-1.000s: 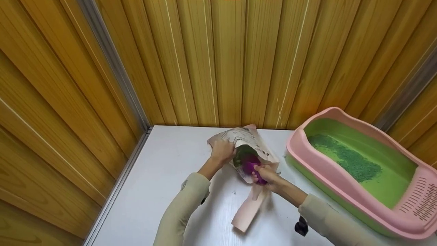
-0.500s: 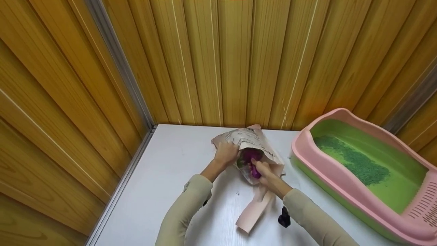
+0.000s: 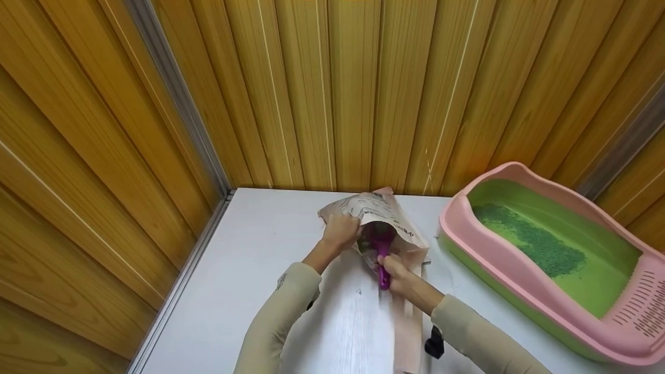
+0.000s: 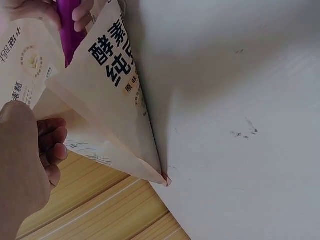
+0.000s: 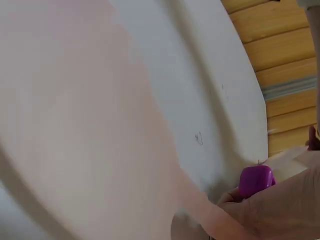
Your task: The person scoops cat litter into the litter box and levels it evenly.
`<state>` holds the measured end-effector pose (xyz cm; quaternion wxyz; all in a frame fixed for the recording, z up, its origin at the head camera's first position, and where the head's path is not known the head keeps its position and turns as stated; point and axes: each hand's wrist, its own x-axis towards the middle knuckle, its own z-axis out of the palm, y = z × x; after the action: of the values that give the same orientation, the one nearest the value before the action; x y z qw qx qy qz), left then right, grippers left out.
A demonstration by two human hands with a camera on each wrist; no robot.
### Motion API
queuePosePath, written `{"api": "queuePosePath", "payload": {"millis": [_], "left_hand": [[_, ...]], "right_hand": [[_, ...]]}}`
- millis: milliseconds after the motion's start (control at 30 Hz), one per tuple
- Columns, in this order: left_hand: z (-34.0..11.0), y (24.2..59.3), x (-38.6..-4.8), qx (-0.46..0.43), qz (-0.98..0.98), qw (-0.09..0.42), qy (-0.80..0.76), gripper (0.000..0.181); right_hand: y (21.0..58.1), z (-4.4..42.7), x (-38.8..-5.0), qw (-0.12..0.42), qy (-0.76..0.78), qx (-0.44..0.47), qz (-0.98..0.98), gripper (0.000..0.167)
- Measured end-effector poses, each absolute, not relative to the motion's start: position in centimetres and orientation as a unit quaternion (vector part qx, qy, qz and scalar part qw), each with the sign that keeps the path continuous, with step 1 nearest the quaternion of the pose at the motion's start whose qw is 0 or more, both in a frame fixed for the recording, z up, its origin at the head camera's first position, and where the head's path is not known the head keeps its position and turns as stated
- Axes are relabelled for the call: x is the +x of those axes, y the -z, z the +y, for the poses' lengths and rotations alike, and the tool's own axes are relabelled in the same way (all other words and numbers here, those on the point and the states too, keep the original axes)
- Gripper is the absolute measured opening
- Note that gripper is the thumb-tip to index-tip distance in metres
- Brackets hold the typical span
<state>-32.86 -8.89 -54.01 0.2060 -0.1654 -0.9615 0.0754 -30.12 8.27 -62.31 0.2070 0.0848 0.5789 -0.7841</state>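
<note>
Purple scoop (image 3: 382, 249); right grip (image 3: 400, 272) curled round handle (image 3: 384, 281).

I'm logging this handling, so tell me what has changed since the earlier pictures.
The pink strip below the bag swung from slanting left to running straight toward the person. The purple scoop now shows more handle, its end pointing toward the person. Nothing was released: the right hand still holds the scoop, the left hand the bag's edge. The tray stayed put.
</note>
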Motion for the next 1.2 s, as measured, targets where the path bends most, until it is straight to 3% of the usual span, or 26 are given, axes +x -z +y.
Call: {"api": "queuePosePath", "payload": {"millis": [133, 333, 600, 867, 1067, 1200], "left_hand": [[-8.8, 53.9, -33.0, -0.161, -0.965, 0.193, -0.071, 0.035], [-8.6, 53.7, -33.0, -0.155, -0.968, 0.183, -0.07, 0.034], [-8.6, 53.5, -32.9, -0.162, -0.97, 0.174, -0.054, 0.031], [-9.2, 53.2, -33.2, -0.165, -0.97, 0.166, -0.059, 0.032], [-9.6, 53.4, -33.6, -0.164, -0.97, 0.168, -0.057, 0.033], [-9.7, 53.7, -33.9, -0.165, -0.97, 0.172, -0.056, 0.034]], "right_hand": [[59.9, 8.1, -27.5, 0.206, 0.742, 0.086, 0.632, 0.028], [57.7, 9.0, -24.5, 0.202, 0.732, 0.042, 0.65, 0.028], [55.2, 12.2, -22.7, 0.286, 0.684, 0.031, 0.67, 0.029], [51.4, 18.9, -22.4, 0.373, 0.59, -0.077, 0.712, 0.029], [47.3, 24.6, -24.2, 0.457, 0.528, -0.133, 0.703, 0.049], [43.6, 28.9, -25.5, 0.474, 0.463, -0.134, 0.737, 0.06]]}}
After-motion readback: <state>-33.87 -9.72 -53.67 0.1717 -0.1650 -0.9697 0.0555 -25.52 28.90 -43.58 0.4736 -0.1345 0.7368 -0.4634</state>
